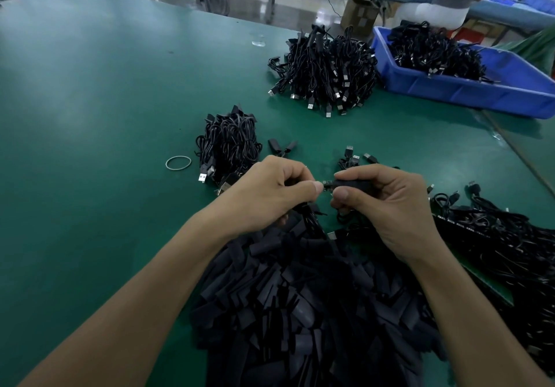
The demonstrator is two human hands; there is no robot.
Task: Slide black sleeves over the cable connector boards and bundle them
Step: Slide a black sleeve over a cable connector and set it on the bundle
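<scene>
From the head view, both hands meet just above the near middle of the green desk (90, 101), over the far edge of a loose pile of sleeves (300, 311). The right hand (387, 206) pinches a black sleeve (351, 184) between thumb and forefinger, its other fingers curled beneath. The left hand (270, 194) is curled too. Its thumb and forefinger nip the left end of the connector board (328, 184), and a dark cable seems to run down through its palm, though the fingers hide most of it.

The board lies in the small gap between the two thumbs, with its long axis running left to right, in line with the sleeve. Only a short stretch of board shows beyond the sleeve's left mouth. I judge the sleeve is part-way on and the next push would run leftward along that axis, toward the left hand. The right hand is placed to drive it while the left steadies the board.

A rubber band (178, 163) lies left of a small cable bundle (228, 146), beyond the left hand. Unsleeved cables (495, 245) are heaped at the right. A larger heap of cables (327, 71) and a blue bin (468, 86) sit at the far right.
</scene>
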